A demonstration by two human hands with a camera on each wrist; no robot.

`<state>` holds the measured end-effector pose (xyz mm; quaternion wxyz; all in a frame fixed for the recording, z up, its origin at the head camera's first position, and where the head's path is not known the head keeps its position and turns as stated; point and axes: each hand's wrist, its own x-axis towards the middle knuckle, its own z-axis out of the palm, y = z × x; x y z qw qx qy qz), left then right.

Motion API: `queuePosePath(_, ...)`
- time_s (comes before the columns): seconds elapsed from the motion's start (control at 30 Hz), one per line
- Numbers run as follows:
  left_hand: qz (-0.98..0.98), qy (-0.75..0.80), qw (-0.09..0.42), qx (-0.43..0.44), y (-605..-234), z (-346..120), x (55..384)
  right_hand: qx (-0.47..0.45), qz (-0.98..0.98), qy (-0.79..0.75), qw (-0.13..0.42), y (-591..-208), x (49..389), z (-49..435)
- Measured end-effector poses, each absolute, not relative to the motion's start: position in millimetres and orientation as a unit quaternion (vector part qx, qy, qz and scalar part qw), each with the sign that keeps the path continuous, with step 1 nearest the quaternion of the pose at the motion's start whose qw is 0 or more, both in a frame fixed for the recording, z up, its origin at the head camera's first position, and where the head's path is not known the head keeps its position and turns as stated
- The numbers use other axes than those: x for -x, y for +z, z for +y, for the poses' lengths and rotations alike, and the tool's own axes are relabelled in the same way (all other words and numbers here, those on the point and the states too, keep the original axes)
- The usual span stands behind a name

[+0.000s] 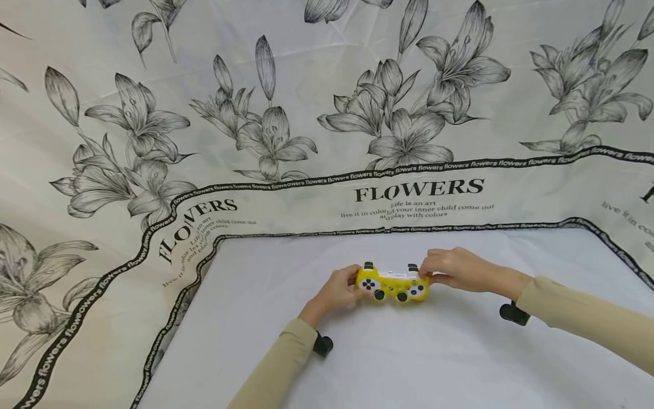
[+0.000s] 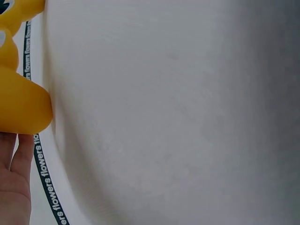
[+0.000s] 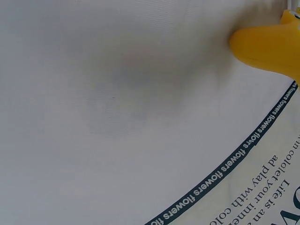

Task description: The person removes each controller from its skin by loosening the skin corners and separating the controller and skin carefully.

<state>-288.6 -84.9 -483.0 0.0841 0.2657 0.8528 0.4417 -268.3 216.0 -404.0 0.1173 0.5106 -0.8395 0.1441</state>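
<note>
A yellow game controller [image 1: 392, 287] with white button patches and black thumbsticks is at the middle of the white surface in the head view, its face turned toward me. My left hand [image 1: 339, 289] holds its left end, thumb near the front. At the other end, my right hand [image 1: 455, 268] pinches the right side near the black shoulder buttons. One rounded handle of the controller [image 2: 23, 105] shows at the left edge of the left wrist view, with fingers of my left hand [image 2: 16, 183] against it. The right wrist view catches another yellow handle [image 3: 265, 49]; my right hand is out of that frame.
White cloth [image 1: 327, 363] covers the surface under the controller. Behind it rises a fabric wall [image 1: 286, 210] printed with flowers and lettering, edged by a dark band. Black wrist cameras [image 1: 323, 344] sit below both sleeves.
</note>
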Motion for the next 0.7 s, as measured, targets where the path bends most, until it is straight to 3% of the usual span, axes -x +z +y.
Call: queuePosePath(0.7,0.849,0.454,0.101,-0.250,-479.9,-84.0,287.7,-0.455,-0.861,0.183,0.132,-437.7,256.8,230.9)
